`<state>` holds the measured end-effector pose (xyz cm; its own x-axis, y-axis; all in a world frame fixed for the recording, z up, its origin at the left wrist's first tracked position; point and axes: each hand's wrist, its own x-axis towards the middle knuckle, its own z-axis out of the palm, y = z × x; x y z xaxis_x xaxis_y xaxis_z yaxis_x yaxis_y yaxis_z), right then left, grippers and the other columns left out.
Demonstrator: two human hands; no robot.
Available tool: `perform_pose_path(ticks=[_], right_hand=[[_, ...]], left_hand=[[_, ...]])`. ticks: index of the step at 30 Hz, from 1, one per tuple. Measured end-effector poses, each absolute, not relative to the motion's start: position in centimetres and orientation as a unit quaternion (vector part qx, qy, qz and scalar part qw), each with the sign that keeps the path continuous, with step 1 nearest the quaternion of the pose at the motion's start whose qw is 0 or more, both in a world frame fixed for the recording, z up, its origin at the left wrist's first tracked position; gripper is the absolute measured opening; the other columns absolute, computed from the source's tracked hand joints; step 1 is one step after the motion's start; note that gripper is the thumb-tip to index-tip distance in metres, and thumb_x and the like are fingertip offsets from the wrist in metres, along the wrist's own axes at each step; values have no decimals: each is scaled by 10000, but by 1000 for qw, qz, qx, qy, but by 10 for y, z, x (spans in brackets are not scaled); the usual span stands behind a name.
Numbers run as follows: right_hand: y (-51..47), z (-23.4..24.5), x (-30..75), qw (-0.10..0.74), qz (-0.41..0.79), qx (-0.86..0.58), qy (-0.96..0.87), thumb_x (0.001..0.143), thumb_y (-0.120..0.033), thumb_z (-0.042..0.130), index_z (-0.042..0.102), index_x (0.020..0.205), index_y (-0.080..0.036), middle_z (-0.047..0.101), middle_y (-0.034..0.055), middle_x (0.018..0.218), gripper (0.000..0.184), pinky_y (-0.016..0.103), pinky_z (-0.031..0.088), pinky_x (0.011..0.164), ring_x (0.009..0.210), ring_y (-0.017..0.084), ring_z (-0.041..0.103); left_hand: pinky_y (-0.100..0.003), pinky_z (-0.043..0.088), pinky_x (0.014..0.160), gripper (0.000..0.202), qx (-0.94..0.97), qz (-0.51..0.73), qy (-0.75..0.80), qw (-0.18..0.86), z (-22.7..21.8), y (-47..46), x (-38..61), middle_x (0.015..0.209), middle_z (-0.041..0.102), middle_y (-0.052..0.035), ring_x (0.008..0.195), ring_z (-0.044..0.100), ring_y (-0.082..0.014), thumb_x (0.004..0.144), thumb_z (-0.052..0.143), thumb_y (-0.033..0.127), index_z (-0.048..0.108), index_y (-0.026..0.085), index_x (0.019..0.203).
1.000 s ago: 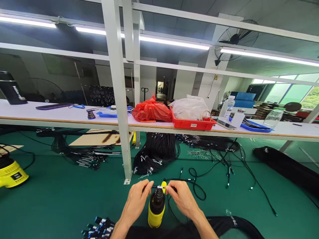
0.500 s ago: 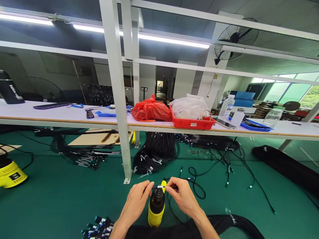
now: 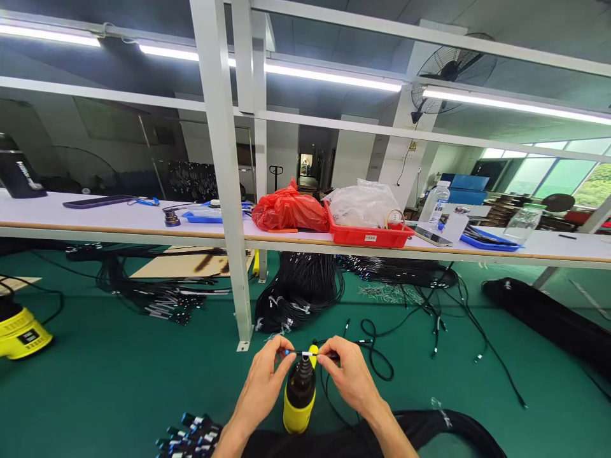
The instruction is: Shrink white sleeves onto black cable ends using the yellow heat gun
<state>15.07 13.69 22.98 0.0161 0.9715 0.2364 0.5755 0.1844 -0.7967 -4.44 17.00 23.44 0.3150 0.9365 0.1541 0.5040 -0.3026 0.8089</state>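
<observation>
A black cable with a white sleeve and a blue-tipped end stretches between my two hands. My left hand pinches it near the blue tip, and my right hand pinches it just right of the white sleeve. Directly below the sleeve stands a yellow and black heat gun, its nozzle pointing up. The cable lies over the nozzle's mouth; whether they touch I cannot tell. A thick bundle of black cables runs under my forearms, with blue-tipped connectors at its left end.
Behind my hands, a white post carries a shelf with a red bin and a red plastic bag. Coiled black cables lie beneath it. A second yellow tool stands at the far left.
My left hand has rolled its fingers and risen slightly, so the blue cable tip now shows. The white sleeve sits a little higher above the nozzle. My right hand has barely moved.
</observation>
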Motion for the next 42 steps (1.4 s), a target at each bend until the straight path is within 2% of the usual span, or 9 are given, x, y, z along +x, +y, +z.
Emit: perform_pose_path(ticks=[3,7,9,15,22,29,35,38,42], right_hand=[[135,230,149,386,227,-598,-665,893,-243,542,615,767,-183,611,4,760,157,252,342,663,744,162,538],[132,236,145,340,220,-606,-684,949,-288,463,604,664,-188,557,-20,622,334,266,267,598,616,136,472],[132,237,144,340,227,-604,-684,957,-286,442,580,643,-187,537,-27,600,357,266,248,583,593,128,450],[134,233,143,373,218,-603,-671,923,-295,497,525,705,-185,535,-21,671,245,247,261,588,639,134,449],[132,237,140,340,233,-598,-687,975,-305,387,527,631,-184,531,-26,607,391,263,241,586,592,122,434],[133,230,141,373,237,-600,-667,930,-314,471,507,708,-186,505,-25,661,258,250,249,577,626,133,414],[128,238,145,376,246,-581,-678,964,-330,416,494,706,-190,496,-38,655,303,245,266,595,625,124,411],[126,242,146,378,255,-573,-681,958,-321,433,496,739,-195,510,-42,674,261,236,276,596,630,120,420],[126,241,145,347,235,-602,-680,957,-308,430,522,664,-186,498,-38,603,330,252,243,574,582,119,397]], left_hand=[[-304,404,765,303,742,318,492,326,232,171,-45,865,614,-17,841,538,-201,915,404,495,547,233,863],[-294,393,704,442,746,309,511,295,229,171,-47,690,561,-2,717,520,-189,922,338,559,484,216,683],[-284,387,680,458,746,310,513,292,229,171,-48,661,546,2,692,511,-183,922,333,561,467,214,656],[-274,385,742,343,742,330,489,319,232,170,-48,829,588,5,802,522,-178,911,395,531,536,227,836],[-276,307,616,508,742,301,513,309,230,173,-47,573,429,34,593,417,-151,928,298,587,369,208,598],[-289,378,791,332,737,328,487,335,231,170,-48,857,587,0,835,513,-184,910,388,527,530,230,863],[-265,312,609,479,749,309,498,309,233,171,-46,591,431,38,600,420,-150,927,301,584,371,216,628],[-269,275,587,517,745,307,515,291,230,172,-46,546,373,39,570,381,-143,923,292,598,321,212,581],[-288,212,563,559,734,302,532,295,225,174,-45,524,309,37,544,322,-135,910,279,634,254,211,547]])
